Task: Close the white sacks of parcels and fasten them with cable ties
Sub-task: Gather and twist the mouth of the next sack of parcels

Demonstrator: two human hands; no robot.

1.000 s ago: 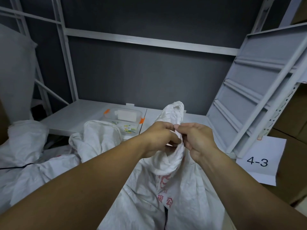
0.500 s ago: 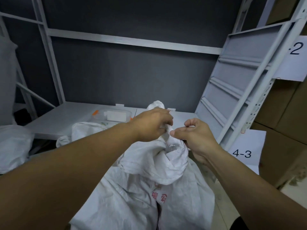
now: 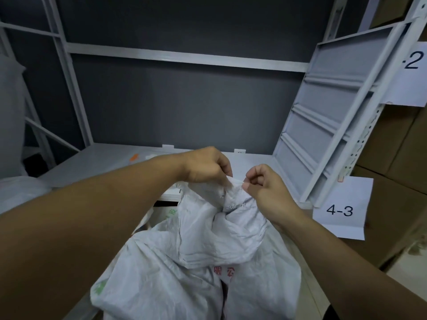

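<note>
In front of a grey shelf (image 3: 92, 165), the sack (image 3: 208, 250) stands between our arms, its mouth bunched up under both hands. Our left hand (image 3: 208, 168) grips the gathered neck in curled fingers; our right hand (image 3: 265, 188) pinches a fold just beside it. We see no tie. Done well, we judge, the neck gets twisted tight and low before cinching, leaving no gap.
</note>
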